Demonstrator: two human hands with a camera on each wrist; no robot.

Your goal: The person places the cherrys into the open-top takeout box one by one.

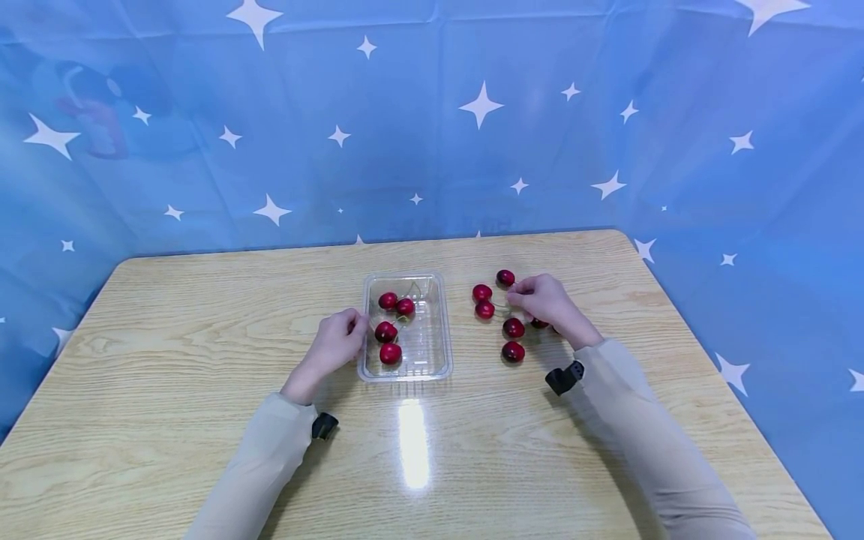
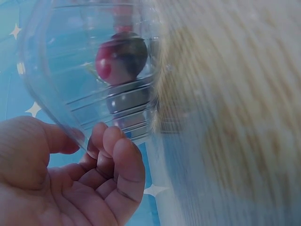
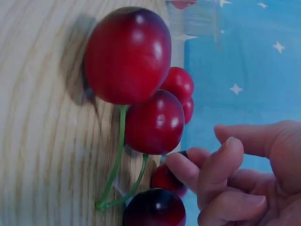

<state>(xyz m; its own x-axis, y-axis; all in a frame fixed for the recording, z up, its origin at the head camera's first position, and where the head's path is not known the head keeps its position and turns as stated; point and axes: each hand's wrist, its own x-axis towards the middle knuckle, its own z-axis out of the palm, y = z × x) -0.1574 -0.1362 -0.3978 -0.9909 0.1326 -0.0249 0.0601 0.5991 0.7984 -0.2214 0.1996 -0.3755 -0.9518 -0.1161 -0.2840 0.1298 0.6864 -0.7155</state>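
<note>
My left hand [image 1: 340, 335] is at the left side of a clear plastic container [image 1: 432, 367]. Its thumb and curled fingers pinch the container's edge, as the left wrist view shows. Inside lie several red cherries [image 1: 389, 353], some with stems. To the container's right, my right hand [image 1: 543, 298] hovers among loose cherries [image 1: 513, 352]. The right wrist view shows its fingers [image 3: 221, 165] loosely bent, thumb apart from them, with nothing visibly held. Two near cherries [image 3: 129, 56] there share a forked green stem [image 3: 115, 169]. The hand partly hides other cherries [image 1: 539, 323].
Everything rests on a wood-grain table [image 1: 202, 337] with rounded far corners. Behind it hangs a blue cloth [image 1: 405, 90] with white stars. Each wrist carries a small black camera [image 1: 564, 377]. A bright reflection falls on the tabletop in front of the container.
</note>
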